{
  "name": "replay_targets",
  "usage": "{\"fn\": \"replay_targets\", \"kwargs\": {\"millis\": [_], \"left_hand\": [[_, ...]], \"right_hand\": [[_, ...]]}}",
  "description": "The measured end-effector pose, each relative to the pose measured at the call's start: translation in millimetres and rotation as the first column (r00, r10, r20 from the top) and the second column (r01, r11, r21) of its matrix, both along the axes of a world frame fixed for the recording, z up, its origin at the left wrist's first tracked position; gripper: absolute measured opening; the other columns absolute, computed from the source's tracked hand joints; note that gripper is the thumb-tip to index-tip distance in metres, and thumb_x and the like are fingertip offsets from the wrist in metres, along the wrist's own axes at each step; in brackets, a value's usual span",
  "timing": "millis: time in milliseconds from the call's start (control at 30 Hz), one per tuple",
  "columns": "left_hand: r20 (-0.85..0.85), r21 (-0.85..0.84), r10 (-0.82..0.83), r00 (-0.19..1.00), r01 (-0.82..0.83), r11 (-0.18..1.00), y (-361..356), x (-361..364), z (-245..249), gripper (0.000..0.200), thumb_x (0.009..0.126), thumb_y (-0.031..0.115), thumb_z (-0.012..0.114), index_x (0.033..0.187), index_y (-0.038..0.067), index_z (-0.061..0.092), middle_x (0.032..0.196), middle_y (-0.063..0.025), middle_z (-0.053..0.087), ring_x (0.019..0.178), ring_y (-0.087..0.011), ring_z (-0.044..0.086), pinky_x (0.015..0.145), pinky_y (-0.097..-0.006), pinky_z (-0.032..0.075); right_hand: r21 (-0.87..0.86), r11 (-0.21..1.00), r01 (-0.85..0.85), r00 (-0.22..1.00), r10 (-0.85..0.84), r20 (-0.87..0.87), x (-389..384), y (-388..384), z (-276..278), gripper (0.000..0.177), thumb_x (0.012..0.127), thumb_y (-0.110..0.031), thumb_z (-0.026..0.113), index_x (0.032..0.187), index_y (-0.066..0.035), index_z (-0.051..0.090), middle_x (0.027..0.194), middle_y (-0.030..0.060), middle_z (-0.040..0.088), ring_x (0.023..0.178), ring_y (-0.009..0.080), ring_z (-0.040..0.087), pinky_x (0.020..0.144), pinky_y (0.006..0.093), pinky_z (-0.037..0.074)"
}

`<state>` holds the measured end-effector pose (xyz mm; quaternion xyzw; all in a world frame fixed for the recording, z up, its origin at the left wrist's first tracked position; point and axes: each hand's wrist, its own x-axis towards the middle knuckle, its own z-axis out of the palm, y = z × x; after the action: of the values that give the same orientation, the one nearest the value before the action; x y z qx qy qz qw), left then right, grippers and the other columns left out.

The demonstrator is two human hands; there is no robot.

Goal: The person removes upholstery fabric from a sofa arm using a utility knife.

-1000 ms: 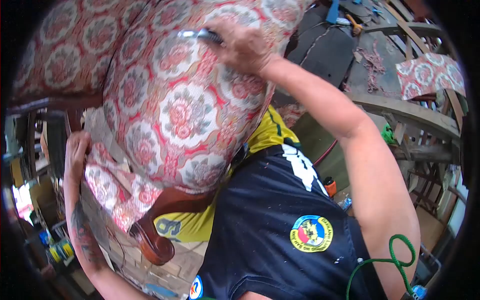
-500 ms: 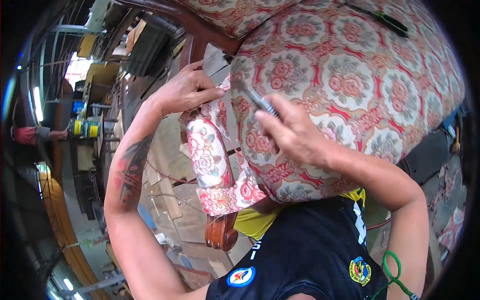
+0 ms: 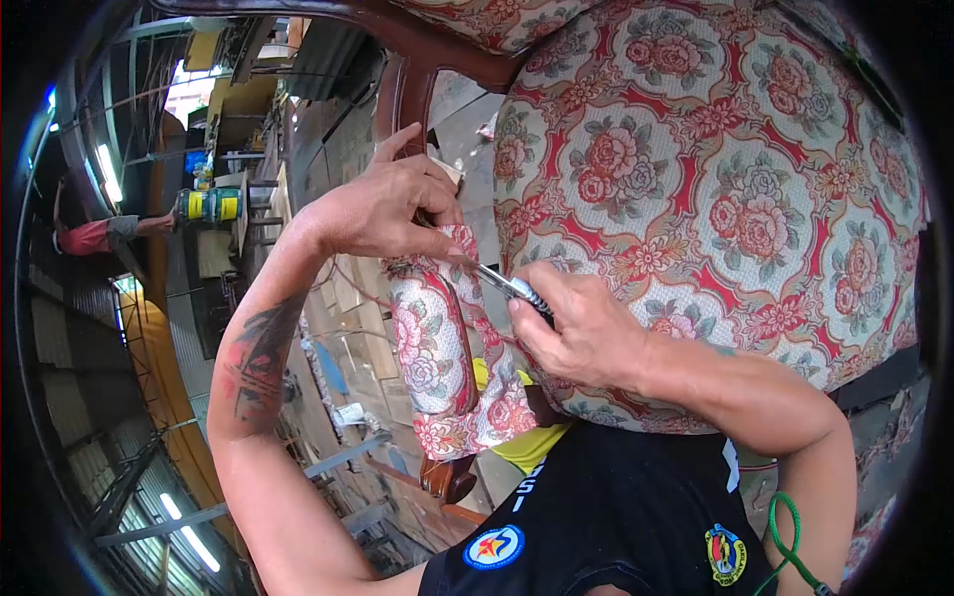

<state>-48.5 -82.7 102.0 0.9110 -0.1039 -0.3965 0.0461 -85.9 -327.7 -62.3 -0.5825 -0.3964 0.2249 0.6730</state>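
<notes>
A floral-covered armrest (image 3: 422, 343) of a dark wooden chair stands before me, with a loose strip of floral fabric (image 3: 502, 412) along its inner side and front. My left hand (image 3: 393, 209) is at the back end of the armrest, its thumb and fingers closed on the edge of the fabric, one finger raised. My right hand (image 3: 586, 328) grips a slim silver hand tool (image 3: 502, 283) with a ribbed dark handle. The tool's tip meets the fabric beside my left thumb; its exact shape cannot be made out.
The wide floral seat cushion (image 3: 686, 179) fills the right side. A dark wooden chair frame (image 3: 407, 89) curves across the top. On the left, another person (image 3: 84, 238) is near a container with yellow labels (image 3: 209, 206). Wooden boards (image 3: 348, 338) lie on the floor below.
The silver tool has come down from above the fabric to my left thumb. My left hand has shifted slightly down and right, and the head view has moved.
</notes>
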Motion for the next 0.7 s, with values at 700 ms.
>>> {"fn": "replay_targets", "kwargs": {"millis": [700], "left_hand": [[0.029,-0.036,0.061,0.998,-0.060,0.998,1,-4,8,0.020,0.084,0.036,0.088,0.092,0.018,0.086,0.116,0.0039,0.079,0.135,-0.0194,0.061,0.132,-0.0626,-0.002]], "right_hand": [[-0.022,1.000,-0.013,0.996,0.015,0.087,-9,23,-4,0.026,0.107,-0.021,0.057,0.104,0.003,0.049,0.075,0.0273,0.066,0.073,0.0495,0.070,0.066,0.0562,0.056]]}}
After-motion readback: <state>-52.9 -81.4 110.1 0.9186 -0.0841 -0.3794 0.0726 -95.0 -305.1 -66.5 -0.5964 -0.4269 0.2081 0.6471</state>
